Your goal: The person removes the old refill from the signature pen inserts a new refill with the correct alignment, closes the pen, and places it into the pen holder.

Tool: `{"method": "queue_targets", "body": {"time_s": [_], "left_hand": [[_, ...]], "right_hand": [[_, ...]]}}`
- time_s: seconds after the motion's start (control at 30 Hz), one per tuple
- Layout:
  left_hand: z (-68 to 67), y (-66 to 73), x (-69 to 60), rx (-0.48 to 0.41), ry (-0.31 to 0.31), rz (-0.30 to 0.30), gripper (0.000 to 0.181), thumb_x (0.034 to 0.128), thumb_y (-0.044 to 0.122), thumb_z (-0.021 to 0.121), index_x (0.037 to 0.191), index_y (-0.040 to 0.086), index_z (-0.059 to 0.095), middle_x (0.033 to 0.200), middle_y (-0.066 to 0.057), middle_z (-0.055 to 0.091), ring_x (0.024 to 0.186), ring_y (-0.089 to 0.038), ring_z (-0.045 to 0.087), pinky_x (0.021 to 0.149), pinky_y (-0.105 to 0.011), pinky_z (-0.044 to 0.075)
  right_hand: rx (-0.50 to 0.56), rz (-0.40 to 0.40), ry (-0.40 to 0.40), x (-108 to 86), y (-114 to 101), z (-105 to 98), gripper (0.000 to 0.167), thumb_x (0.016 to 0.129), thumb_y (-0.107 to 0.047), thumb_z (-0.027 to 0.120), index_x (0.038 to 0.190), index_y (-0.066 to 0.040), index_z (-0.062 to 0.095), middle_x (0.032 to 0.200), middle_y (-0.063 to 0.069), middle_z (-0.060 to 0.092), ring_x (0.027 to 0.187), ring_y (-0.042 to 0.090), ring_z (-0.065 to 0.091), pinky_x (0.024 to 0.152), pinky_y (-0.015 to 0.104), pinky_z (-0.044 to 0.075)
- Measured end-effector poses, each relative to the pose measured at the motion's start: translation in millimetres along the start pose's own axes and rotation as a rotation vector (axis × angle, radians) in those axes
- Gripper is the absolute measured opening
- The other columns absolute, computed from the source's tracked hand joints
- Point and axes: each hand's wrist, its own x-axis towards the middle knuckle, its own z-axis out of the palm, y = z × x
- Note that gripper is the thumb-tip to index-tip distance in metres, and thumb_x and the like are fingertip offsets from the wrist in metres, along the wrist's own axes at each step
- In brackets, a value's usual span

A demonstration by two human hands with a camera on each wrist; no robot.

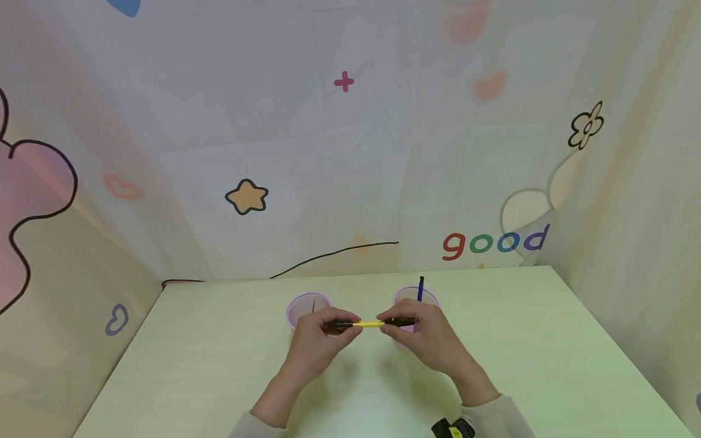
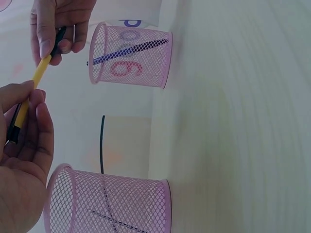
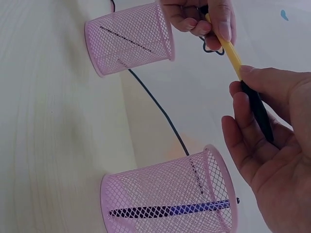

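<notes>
A yellow pen (image 1: 369,324) with black ends is held level between both hands above the table. My left hand (image 1: 317,344) pinches its left end, where the left wrist view shows a black clip on the yellow barrel. My right hand (image 1: 424,334) grips the black right end between thumb and fingers. Behind the left hand stands a pink mesh pen cup (image 2: 167,208) with a thin dark stick (image 2: 119,221) leaning inside. Behind the right hand is a second pink mesh cup (image 3: 104,201), holding a dark blue pen (image 3: 184,209). Both hands partly hide the cups in the head view.
Both cups stand on a pale wooden table (image 1: 547,340), apart from each other. A printed curtain (image 1: 339,164) hangs along the table's back edge and down both sides. A black and yellow device (image 1: 453,428) sits at the right wrist.
</notes>
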Motion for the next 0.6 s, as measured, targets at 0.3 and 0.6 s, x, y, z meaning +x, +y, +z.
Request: {"method": "queue_targets", "body": {"time_s": [0.3,0.6], "left_hand": [[-0.8,-0.3,-2.0,0.003,0.019,-0.001,0.013,0.088,0.015,0.084,0.101,0.016,0.081,0.098,-0.006,0.079,0.086,-0.012,0.075,0.078,-0.021,0.06],[0.4,-0.3,-4.6,-0.018,0.039,-0.006,0.013,0.0876,0.013,0.084,0.1,0.016,0.081,0.097,-0.006,0.078,0.084,-0.01,0.074,0.076,-0.022,0.06]], "right_hand": [[0.004,0.011,0.011,-1.9,-1.0,-0.7,0.017,0.088,-0.013,0.084,0.103,-0.021,0.081,0.094,-0.009,0.073,0.088,0.007,0.07,0.076,0.026,0.058],[-0.004,0.012,0.02,-3.5,-1.9,-1.7,0.015,0.088,-0.015,0.084,0.102,-0.02,0.082,0.093,-0.01,0.073,0.086,0.007,0.07,0.074,0.025,0.057]]}}
